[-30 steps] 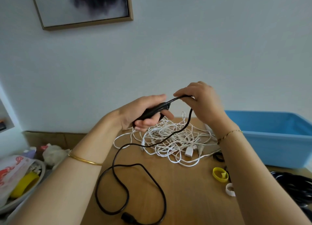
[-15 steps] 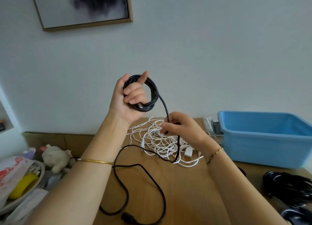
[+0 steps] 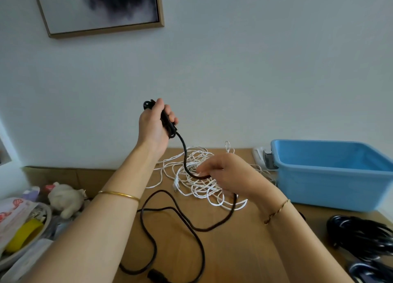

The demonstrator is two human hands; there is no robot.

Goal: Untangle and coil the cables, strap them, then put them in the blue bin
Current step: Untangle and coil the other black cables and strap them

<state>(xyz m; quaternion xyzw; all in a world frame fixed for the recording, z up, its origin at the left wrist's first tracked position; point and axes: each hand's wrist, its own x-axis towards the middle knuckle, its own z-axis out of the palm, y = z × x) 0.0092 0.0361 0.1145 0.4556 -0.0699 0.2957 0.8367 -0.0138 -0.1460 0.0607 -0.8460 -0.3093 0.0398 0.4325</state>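
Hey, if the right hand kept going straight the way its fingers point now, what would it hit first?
Pinching the black cable, the right hand points left over the white cable tangle. Straight on, it would probably reach the left forearm first, though it may brush white strands if lower than it looks.

A black cable (image 3: 184,153) is partly wound into a small coil held upright in the left grip (image 3: 156,121) at the frame's centre. It curves down to the right grip (image 3: 221,174), then trails in loose loops over the desk (image 3: 244,250) to a plug at the bottom edge. Behind it lies a tangled white cable (image 3: 191,182). The blue bin (image 3: 331,189) stands open at the right, with a bundle of black cables (image 3: 361,238) in the lower right.
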